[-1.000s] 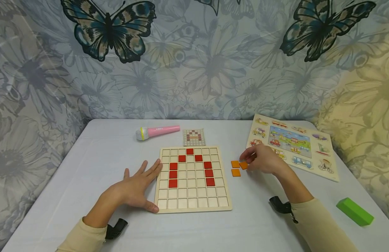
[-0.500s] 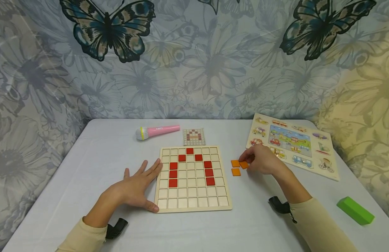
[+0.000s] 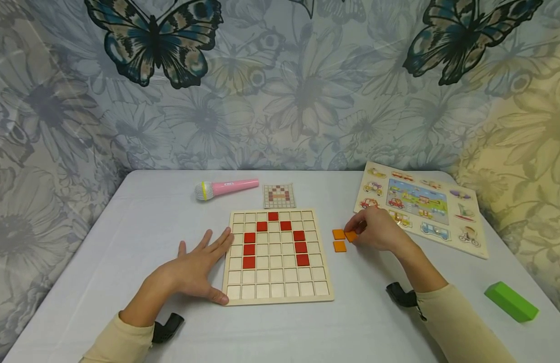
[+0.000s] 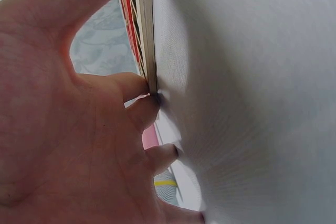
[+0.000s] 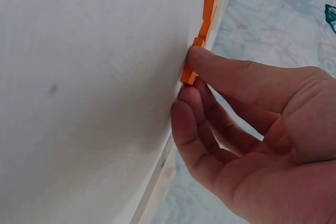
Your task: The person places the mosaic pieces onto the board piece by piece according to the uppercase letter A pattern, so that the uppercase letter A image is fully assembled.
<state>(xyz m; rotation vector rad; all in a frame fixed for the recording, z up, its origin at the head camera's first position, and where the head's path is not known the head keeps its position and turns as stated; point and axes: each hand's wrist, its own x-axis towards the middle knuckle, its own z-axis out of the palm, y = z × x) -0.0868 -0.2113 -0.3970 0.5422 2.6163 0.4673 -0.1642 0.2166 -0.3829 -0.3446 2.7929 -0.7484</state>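
Note:
A wooden grid board (image 3: 280,302) lies mid-table, with several red tiles (image 3: 249,250) set in its squares in an arch shape. My left hand (image 3: 191,272) has its fingers spread, the index fingertip and thumb touching the board's left edge; the left wrist view shows the other fingertips on the tablecloth. Right of the board, my right hand (image 3: 375,229) pinches an orange tile (image 5: 189,74) between thumb and fingers, low at the table surface. Two more orange tiles, one behind (image 3: 338,234) and one in front (image 3: 340,246), lie just left of it.
Behind the board are a small pattern card (image 3: 280,196) and a pink toy microphone (image 3: 230,188). A vehicle picture puzzle (image 3: 421,206) lies at the back right, close to my right hand. A green block (image 3: 511,301) sits near the right edge of the table.

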